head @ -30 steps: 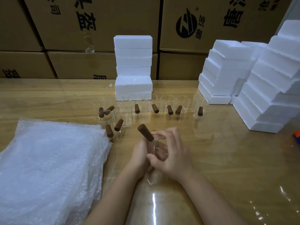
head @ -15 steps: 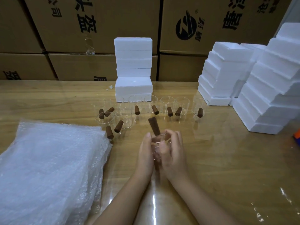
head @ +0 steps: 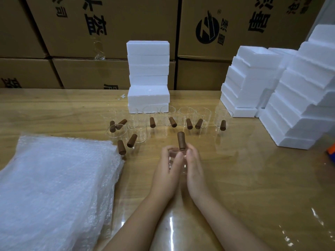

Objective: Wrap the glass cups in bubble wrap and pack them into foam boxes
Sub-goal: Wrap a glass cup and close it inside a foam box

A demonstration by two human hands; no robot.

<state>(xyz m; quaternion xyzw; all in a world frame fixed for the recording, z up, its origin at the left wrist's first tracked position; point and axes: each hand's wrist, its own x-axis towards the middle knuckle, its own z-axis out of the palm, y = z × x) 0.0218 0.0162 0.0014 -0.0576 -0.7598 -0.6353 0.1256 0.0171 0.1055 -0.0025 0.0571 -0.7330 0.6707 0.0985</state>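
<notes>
Both hands meet over the middle of the bench [head: 253,178], a little toward its near edge, and they hold one glass cup [head: 176,161] between them. The left hand [head: 165,173] lies against the left side of the glass, with its fingers [head: 168,149] bent round the far wall and the thumb across the front. The right hand [head: 195,172] closes on the other side in the same way, the palm turned inward. The cup's brown wooden handle [head: 181,143] stands up out of the hands and points to the far edge. The glass is so clear that I cannot tell if any sheet is already around it.

A thick pile of bubble wrap [head: 54,187] fills the near left corner of the bench. Behind the hands, more glass cups with brown handles [head: 167,117] stand in a loose row across the middle, and a few of them are just beside the far corner of the pile. A stack of white foam boxes [head: 148,77] rises at the far edge, touching the row. More foam boxes [head: 252,84] are piled in steps along the right edge. Brown cardboard cartons [head: 108,24] with black print form a wall behind the bench.
</notes>
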